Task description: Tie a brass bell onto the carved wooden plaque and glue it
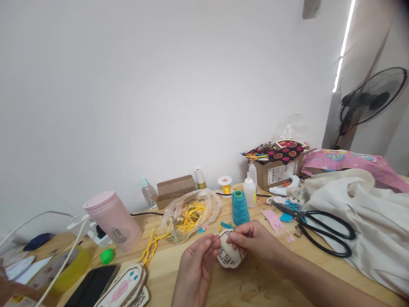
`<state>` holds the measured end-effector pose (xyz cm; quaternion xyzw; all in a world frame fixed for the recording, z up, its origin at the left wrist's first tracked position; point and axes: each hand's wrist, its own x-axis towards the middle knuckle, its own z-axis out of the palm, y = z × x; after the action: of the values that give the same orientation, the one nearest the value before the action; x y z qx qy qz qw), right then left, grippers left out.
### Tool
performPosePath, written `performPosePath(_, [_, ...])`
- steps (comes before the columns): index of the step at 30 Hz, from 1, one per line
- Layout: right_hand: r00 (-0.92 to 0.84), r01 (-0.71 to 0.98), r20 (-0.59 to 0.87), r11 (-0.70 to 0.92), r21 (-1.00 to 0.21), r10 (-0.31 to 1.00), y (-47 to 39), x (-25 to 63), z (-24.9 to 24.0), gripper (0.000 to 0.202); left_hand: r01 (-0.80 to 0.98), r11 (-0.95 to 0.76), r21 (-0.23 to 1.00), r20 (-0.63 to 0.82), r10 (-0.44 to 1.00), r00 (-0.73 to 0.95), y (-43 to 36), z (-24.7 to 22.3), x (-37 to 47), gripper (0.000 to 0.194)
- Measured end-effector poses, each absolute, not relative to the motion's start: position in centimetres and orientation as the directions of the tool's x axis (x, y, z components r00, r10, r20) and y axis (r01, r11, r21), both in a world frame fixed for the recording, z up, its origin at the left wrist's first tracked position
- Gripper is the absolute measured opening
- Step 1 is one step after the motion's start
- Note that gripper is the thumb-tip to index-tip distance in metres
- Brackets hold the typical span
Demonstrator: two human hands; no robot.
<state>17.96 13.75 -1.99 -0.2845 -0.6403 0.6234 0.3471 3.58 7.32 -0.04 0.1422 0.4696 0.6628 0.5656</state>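
Note:
A flat, pale wooden ornament (228,256) with a cut-out lattice lies between my hands, low on the table. My left hand (200,264) is closed in a pinch at its left edge; what the fingertips hold is too small to make out. My right hand (251,238) pinches with thumb and forefinger over the ornament's upper right, covering part of it. Whatever sits in that pinch is hidden. Just behind stands a cone of blue thread (240,209). A short yellow cord (219,222) shows at the ornament's top.
Black-handled scissors (319,230) rest on white cloth (361,204) at right. Glue bottles (250,192) and a cardboard box (277,172) stand behind. Leftward are a plastic bag of yellow cords (191,213), a pink tumbler (113,221), a phone (92,285) and stacked wooden pieces (123,288).

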Motion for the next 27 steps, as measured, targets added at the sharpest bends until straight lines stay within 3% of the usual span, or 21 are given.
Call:
performPosePath(17, [-0.601,-0.079,0.081,0.042,-0.996,0.795,13.58,17.93,-1.59,0.034,-0.482,0.135,0.866,-0.326,0.882,-0.340,7.24,-0.66,3.37,0.017])
performPosePath(20, [-0.600,-0.066,0.072,0.040,-0.997,0.797,13.58,17.93,-1.59,0.035,-0.482,0.086,0.872,-0.263,0.913,-0.313,7.15,-0.80,3.31,0.029])
performPosePath(24, [-0.606,-0.075,0.077,0.039,-0.996,0.792,13.45,17.99,-1.69,0.033,-0.452,0.040,0.891,-0.168,0.954,-0.248,7.05,-0.52,3.42,0.064])
performPosePath(27, [-0.606,-0.071,0.077,0.042,-0.997,0.792,13.33,18.04,-1.65,0.034,-0.370,0.060,0.927,-0.171,0.947,-0.273,7.13,-0.29,3.48,0.058])
